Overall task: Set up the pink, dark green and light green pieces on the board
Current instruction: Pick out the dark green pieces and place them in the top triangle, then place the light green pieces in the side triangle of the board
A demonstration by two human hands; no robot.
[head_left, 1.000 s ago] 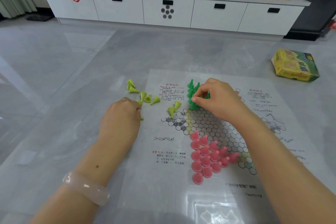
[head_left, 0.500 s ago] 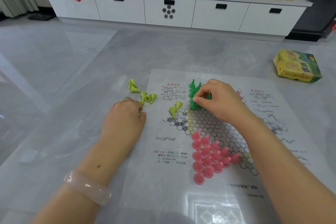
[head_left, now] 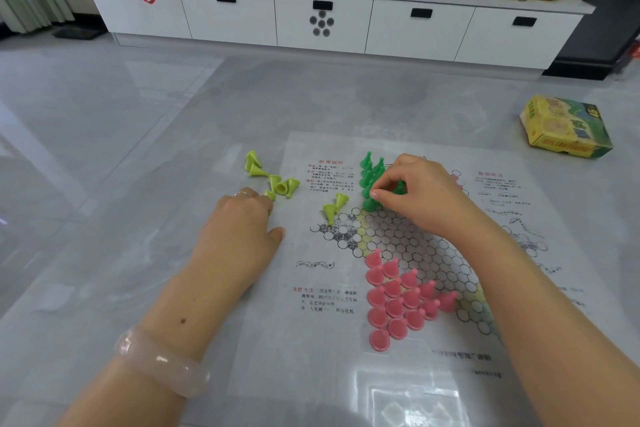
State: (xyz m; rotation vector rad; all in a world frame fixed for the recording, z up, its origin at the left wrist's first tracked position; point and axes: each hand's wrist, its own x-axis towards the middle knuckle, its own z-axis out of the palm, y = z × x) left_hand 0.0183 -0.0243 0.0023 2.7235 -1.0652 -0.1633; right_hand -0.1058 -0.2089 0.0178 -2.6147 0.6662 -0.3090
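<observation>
Grey floor (head_left: 145,135): right hand (head_left: 420,194) pinches dark green piece (head_left: 398,188) to seat it; left hand (head_left: 239,232) fingers curled, contents unclear, by light green pieces (head_left: 282,185).

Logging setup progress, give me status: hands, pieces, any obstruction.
Right hand pinches a dark green cone piece at the board's far corner. Left hand curled beside loose light green cone pieces, grip hidden. Pink cone pieces set. Nothing blocking.

Change noted: we are drawing our left hand (head_left: 239,229) back from the loose light green pieces (head_left: 281,186), thumb now spread toward the board (head_left: 412,246); our right hand (head_left: 415,194) is shifting slightly among the dark green pieces (head_left: 369,180).
</observation>
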